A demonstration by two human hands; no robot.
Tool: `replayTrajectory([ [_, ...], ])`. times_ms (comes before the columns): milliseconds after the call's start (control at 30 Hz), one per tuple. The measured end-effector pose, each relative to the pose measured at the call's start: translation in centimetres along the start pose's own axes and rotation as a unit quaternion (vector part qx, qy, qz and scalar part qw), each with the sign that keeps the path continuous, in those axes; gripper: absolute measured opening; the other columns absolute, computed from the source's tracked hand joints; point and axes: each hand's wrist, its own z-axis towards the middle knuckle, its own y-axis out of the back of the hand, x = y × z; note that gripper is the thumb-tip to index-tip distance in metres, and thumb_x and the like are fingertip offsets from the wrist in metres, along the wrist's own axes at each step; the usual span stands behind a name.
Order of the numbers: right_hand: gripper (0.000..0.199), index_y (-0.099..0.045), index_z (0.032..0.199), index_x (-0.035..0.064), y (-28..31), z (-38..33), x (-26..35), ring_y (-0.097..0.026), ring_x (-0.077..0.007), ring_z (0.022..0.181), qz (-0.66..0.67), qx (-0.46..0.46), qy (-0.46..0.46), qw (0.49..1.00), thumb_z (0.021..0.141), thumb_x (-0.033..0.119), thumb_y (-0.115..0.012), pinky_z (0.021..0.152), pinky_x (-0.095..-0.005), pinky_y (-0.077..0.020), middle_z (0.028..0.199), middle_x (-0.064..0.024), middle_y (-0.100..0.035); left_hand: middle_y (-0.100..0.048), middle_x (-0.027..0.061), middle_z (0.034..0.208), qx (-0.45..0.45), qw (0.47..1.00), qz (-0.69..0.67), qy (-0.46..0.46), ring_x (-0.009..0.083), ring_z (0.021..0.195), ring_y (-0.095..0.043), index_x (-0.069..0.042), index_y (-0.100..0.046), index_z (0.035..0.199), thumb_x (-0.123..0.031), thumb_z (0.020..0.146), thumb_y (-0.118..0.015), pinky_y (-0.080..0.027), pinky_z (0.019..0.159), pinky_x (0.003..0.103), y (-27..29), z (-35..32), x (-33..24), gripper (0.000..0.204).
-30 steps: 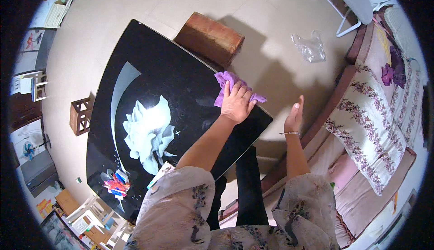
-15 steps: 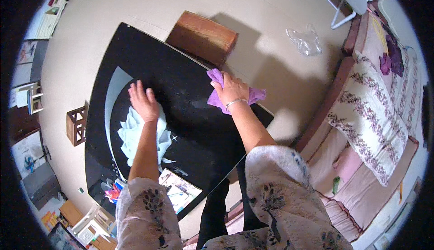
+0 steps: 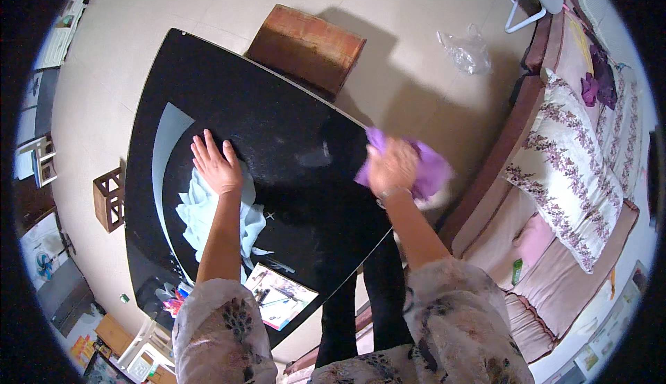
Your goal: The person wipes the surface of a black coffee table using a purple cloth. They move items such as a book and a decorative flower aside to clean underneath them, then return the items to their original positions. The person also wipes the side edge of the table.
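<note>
My right hand (image 3: 394,167) grips a purple cloth (image 3: 431,169) at the right corner of the black tabletop (image 3: 291,120), partly past its edge; both are smeared by motion. Flat on the left part of the table, my left hand (image 3: 218,166) has its fingers spread, with nothing in them. Beneath its wrist and forearm lies a crumpled pale blue cloth (image 3: 198,210). A pale grey curved band (image 3: 166,134) is part of the table's surface, left of that hand. Near the front edge rests a booklet (image 3: 281,297) with pens on it.
A wooden stool (image 3: 305,44) stands against the table's far edge. At the right runs a sofa (image 3: 479,224) with a floral cushion (image 3: 565,176). A clear plastic bag (image 3: 466,51) lies on the floor. Colourful pens (image 3: 173,301) sit near the left forearm; a small wooden rack (image 3: 109,200) stands left.
My right hand has moved right and toward me with the purple cloth, reaching the table's corner. My left hand stays on the table in nearly the same place. The whole view has shifted slightly.
</note>
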Motion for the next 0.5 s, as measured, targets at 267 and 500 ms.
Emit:
replayTrajectory([
  [267, 0.063, -0.027, 0.146, 0.006, -1.7, 6.0, 8.0, -0.03, -0.0451, 0.133, 0.269, 0.149, 0.05, 0.95, 0.089, 0.011, -0.054, 0.112, -0.0468, -0.0277, 0.145, -0.0255, -0.031, -0.031, 0.0168, 0.152, -0.008, 1.0, 0.008, -0.018, 0.0348, 0.141, -0.026, -0.014, -0.034, 0.147, -0.041, 0.098, -0.041, -0.021, 0.114, 0.048, -0.2, 0.2, -0.3, 0.056],
  [500, 0.036, -0.065, 0.111, 0.0072, 3.5, -2.2, -7.5, -0.056, -0.0336, 0.112, 0.216, -0.002, 0.122, 0.969, 0.076, 0.006, -0.055, 0.1, -0.0422, -0.0405, 0.118, -0.0123, -0.062, -0.032, 0.016, 0.152, -0.014, 1.0, 0.014, -0.007, 0.0343, 0.141, -0.026, -0.014, -0.036, 0.146, -0.042, 0.097, -0.043, -0.022, 0.113, 0.048, 0.2, 0.2, -0.1, 0.057],
])
